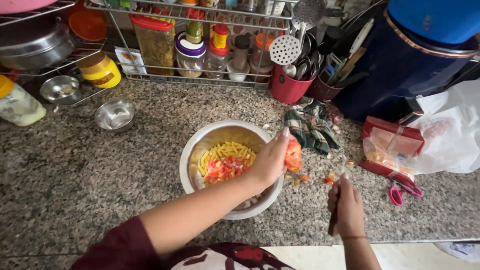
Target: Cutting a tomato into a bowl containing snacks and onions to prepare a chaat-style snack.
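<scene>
Nearest the camera, a dark red sleeve (120, 247) is seen on the left arm, which reaches across the speckled grey granite bench (75, 175). On that bench a round steel bowl (192, 155) is set, filled with yellow pasta tubes (227, 150) and chopped red tomato pieces (226, 169). Behind it a wire rack of jars (190, 45) is ranged, with a red utensil holder (287, 87) and a crumpled checked cloth (310, 125) near the bowl's far right rim. The left hand (272, 160) is closed around a cut piece of red tomato (293, 155), held just over the bowl's right rim. The right hand (345, 207) is clenched on a wooden-handled knife (334, 220), blade pointing up toward the tomato. Scraps (327, 179) are scattered between the hands. A slip is judged possible: the wet tomato is cut in the air, so the fingers could be nicked, or pieces dropped outside the bowl.
</scene>
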